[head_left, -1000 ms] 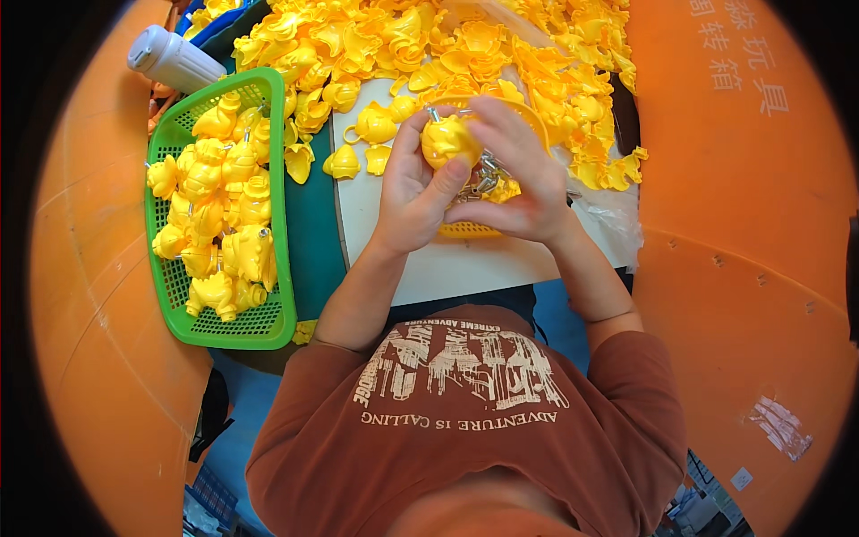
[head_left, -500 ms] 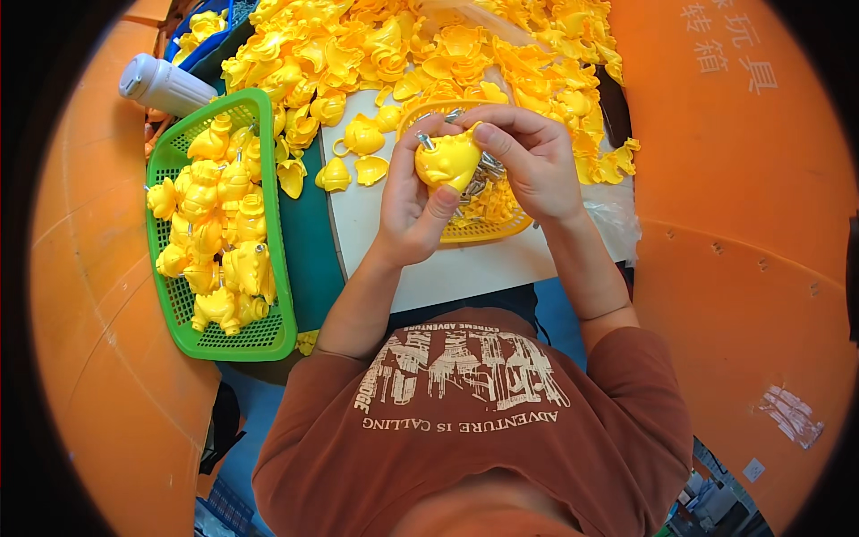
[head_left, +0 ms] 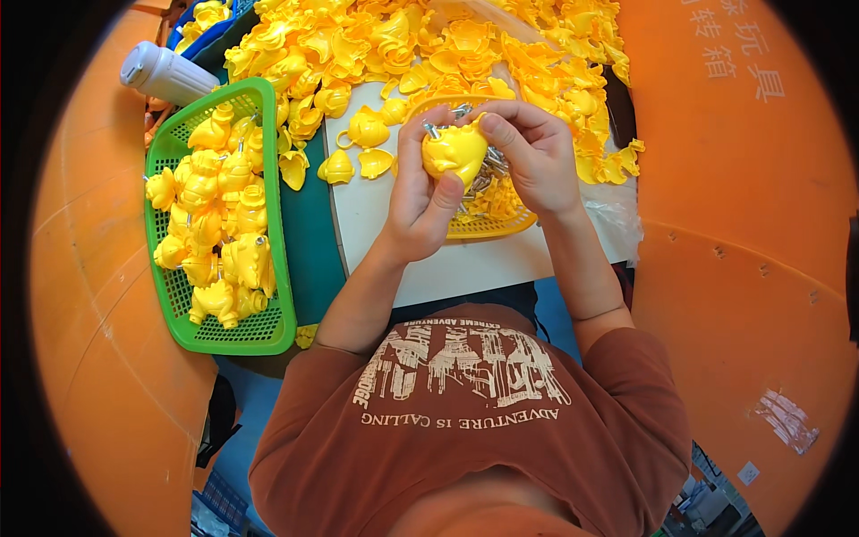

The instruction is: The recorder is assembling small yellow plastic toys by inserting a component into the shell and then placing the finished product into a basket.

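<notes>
Both my hands hold one yellow plastic toy figure (head_left: 455, 154) above a yellow basket (head_left: 479, 231). My left hand (head_left: 419, 201) wraps its left side, thumb against the lower front. A silver metal piece (head_left: 431, 131) sticks out of the figure's upper left. With thumb and fingers my right hand (head_left: 535, 161) pinches the figure's upper right edge. Underneath, the basket contains silver metal parts (head_left: 490, 168) and small yellow pieces (head_left: 494, 204). Left of my hands on the white board lie several loose yellow shell parts (head_left: 365, 128), one with a ring-shaped handle.
A green basket (head_left: 284, 295) full of yellow figures stands at the left. Loose yellow shells (head_left: 385, 40) are heaped across the far side. A pale bottle-shaped container (head_left: 168, 72) lies behind the green basket. Orange walls (head_left: 725, 224) rise on both sides; clear plastic film (head_left: 617, 219) lies at right.
The figure has turned slightly in my fingers, so its smooth side shows more. My hands keep their grip; the whole view has shifted a little.
</notes>
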### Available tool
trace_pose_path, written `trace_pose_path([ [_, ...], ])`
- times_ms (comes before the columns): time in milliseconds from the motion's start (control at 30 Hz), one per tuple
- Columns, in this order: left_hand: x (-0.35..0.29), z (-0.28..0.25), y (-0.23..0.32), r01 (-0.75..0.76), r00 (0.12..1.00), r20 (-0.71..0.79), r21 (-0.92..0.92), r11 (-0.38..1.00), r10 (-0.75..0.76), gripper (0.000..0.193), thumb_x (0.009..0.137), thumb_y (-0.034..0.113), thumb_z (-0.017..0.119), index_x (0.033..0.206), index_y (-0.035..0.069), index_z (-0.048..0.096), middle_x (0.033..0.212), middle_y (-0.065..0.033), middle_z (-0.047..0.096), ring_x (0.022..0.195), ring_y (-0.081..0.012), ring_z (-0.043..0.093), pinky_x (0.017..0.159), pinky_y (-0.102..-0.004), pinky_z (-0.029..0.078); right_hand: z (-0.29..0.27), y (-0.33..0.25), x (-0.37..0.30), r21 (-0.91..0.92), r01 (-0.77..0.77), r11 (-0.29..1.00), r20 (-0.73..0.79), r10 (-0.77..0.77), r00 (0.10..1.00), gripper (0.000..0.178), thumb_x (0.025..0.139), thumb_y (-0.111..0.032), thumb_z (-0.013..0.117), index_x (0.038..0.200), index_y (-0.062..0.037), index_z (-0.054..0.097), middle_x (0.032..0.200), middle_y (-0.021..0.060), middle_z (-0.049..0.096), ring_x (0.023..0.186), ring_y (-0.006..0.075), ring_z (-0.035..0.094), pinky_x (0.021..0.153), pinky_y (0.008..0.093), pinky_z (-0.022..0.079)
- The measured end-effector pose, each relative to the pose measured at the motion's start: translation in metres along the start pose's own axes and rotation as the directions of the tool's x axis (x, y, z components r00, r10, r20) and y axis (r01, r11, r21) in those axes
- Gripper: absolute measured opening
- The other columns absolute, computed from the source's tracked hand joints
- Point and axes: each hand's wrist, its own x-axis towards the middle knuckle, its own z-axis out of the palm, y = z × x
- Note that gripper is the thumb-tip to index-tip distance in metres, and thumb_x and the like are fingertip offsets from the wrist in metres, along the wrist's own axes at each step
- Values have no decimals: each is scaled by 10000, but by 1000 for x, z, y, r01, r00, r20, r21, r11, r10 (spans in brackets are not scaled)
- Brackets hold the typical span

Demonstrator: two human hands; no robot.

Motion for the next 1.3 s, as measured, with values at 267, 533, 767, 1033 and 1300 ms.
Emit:
trace_pose_path([
  [267,3,0,-2,78,991,-98,-152,985,-93,584,919,288,484,1345,-8,214,1222,-91,413,1032,-187,492,866,-302,428,10,9,-4,-270,252,929,-34,-271,962,316,774,7,662,1073,58,574,928,95,633,866,140,593,790,257,483],
  [533,7,-3,6,106,983,-97,-407,907,-158,489,942,202,451,1324,-41,266,1227,-115,443,1120,-156,464,936,-275,392,4,11,-6,-283,319,904,139,-291,947,532,640,61,748,1128,82,537,1110,164,566,1000,224,570,884,341,472],
  [767,7,-3,6,71,994,-64,-183,981,-84,422,940,178,453,1278,-52,351,1207,-109,474,1081,-154,497,896,-265,422,1,13,-6,-153,299,942,155,-276,949,514,667,70,720,1142,91,525,1112,180,568,1000,235,573,869,348,479],
  [1033,7,-2,9,64,997,-28,-101,993,-67,414,945,149,424,1285,-64,322,1233,-115,450,1094,-160,485,919,-270,403,-1,14,-4,-136,280,950,162,-258,952,531,666,58,711,1156,104,512,1111,176,566,1008,225,567,885,337,465],
  [1300,6,0,9,-143,981,-134,-24,989,138,437,934,150,453,1287,-70,319,1282,-151,425,1137,-190,464,960,-302,376,3,14,0,-259,321,911,242,-261,935,579,659,-15,763,1178,50,514,1132,139,566,984,153,559,824,263,473],
])
